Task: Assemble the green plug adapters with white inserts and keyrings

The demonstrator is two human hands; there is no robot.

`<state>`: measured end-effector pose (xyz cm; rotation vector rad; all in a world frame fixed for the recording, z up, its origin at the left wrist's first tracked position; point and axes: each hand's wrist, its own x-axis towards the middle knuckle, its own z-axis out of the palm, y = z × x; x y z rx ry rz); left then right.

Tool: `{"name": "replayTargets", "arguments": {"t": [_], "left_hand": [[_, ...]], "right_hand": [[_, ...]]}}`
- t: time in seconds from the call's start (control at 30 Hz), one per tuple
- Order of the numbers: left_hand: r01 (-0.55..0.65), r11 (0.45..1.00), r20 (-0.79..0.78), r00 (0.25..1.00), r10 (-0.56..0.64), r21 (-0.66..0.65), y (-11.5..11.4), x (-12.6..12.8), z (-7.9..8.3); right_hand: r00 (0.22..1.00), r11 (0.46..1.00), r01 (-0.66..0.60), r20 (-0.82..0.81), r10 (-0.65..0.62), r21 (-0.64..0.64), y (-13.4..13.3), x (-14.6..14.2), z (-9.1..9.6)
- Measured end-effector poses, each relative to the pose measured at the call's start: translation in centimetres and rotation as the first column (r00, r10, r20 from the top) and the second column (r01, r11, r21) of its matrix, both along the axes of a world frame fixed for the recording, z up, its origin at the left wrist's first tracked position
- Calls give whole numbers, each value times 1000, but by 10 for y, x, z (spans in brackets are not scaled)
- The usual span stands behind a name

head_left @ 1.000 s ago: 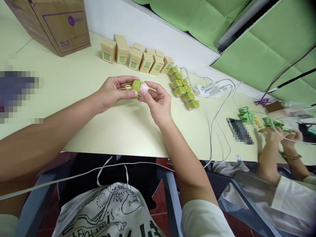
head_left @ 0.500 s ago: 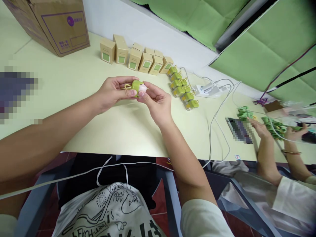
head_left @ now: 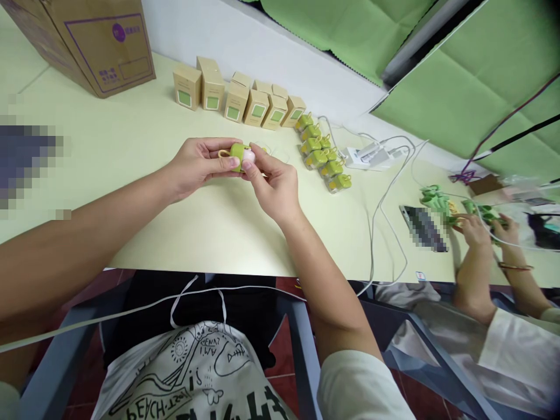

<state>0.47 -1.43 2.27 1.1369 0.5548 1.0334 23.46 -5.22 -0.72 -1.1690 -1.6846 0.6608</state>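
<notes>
Above the pale table, both hands meet at a small rounded green-and-white gadget (head_left: 238,153) with a yellow loop at its left end. My left hand (head_left: 196,160) grips its green part, thumb in front and fingers behind. The thumb of my right hand (head_left: 277,184) presses on its whitish end, and the fingers curl round the far side. Exactly what kind of gadget it is I cannot tell, as the fingers cover much of it. Farther right, similar green gadgets with loops (head_left: 331,169) sit in rows, with clear bases or packaging beneath them.
Behind my hands stands a row of small cardboard boxes (head_left: 234,104). A large carton (head_left: 105,49) is at the back left. A white power strip (head_left: 371,160) with trailing cables lies on the right. Beyond a phone (head_left: 424,228), another person's hands (head_left: 475,230) handle green items.
Both my hands stay on the gadget, with my right hand shifted slightly left. The other person's hands have moved closer together over the green items.
</notes>
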Motion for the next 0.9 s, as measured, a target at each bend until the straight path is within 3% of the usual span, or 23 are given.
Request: {"name": "replayTargets", "arguments": {"t": [0.53, 0.7, 0.9], "left_hand": [[-16, 999, -40, 999, 14, -46, -1, 2, 2], [-33, 999, -40, 999, 32, -36, -4, 5, 8], [12, 999, -21, 1000, -13, -51, 1, 1, 4]], "right_hand": [[910, 988, 3, 409, -66, 152, -5, 4, 13], [917, 970, 20, 383, -114, 242, -10, -3, 17], [936, 979, 9, 342, -80, 206, -11, -8, 16]]}}
